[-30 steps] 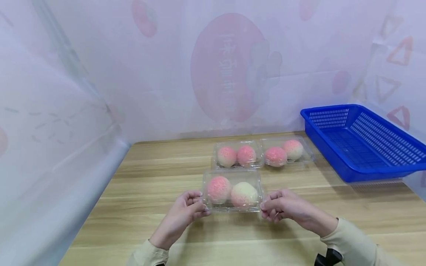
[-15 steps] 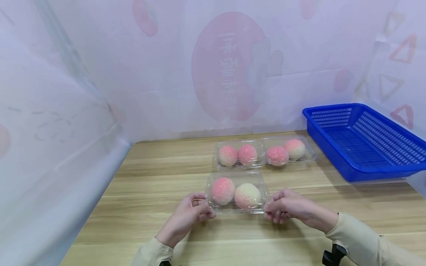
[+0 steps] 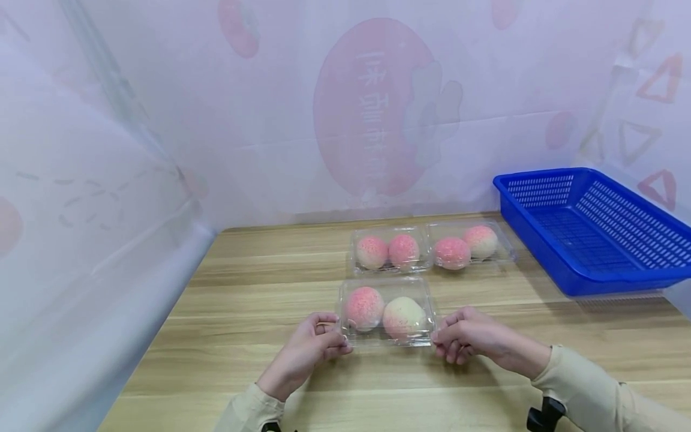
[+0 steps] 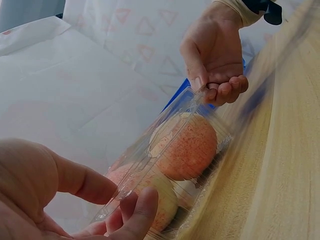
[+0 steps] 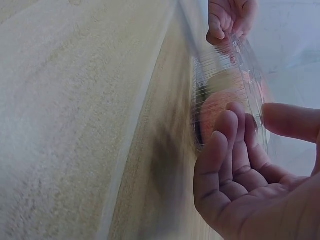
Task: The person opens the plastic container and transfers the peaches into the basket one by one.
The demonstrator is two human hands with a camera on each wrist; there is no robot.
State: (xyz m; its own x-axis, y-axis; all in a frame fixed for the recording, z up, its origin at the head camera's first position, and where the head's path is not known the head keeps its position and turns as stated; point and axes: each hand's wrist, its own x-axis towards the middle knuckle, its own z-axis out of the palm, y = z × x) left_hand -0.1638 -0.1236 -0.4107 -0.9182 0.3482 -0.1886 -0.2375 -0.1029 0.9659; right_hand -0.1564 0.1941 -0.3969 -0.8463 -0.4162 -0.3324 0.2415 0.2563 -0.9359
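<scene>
Nearest me is a clear plastic clamshell box (image 3: 412, 289) with two round pink-and-cream buns (image 3: 364, 308) inside. My left hand (image 3: 310, 349) pinches its front left corner. On the front right corner, the thumb and fingers of my right hand (image 3: 477, 339) pinch the rim. The left wrist view shows the left hand (image 4: 95, 197) with its thumb and fingertips on the box edge. In the right wrist view the right hand (image 5: 245, 175) has its other fingers curled under the rim. Whether the box bottom touches the table, I cannot tell.
Behind stand two more clear boxes, the left with two pink buns (image 3: 372, 252), the right with two more buns (image 3: 452, 252). A blue plastic basket (image 3: 567, 255) sits at the right back. A pale printed curtain (image 3: 270, 180) borders the wooden table (image 3: 243, 288).
Both hands and the box between them have shifted slightly to the right, and the grip is the same. The whole head view has also drifted a little.
</scene>
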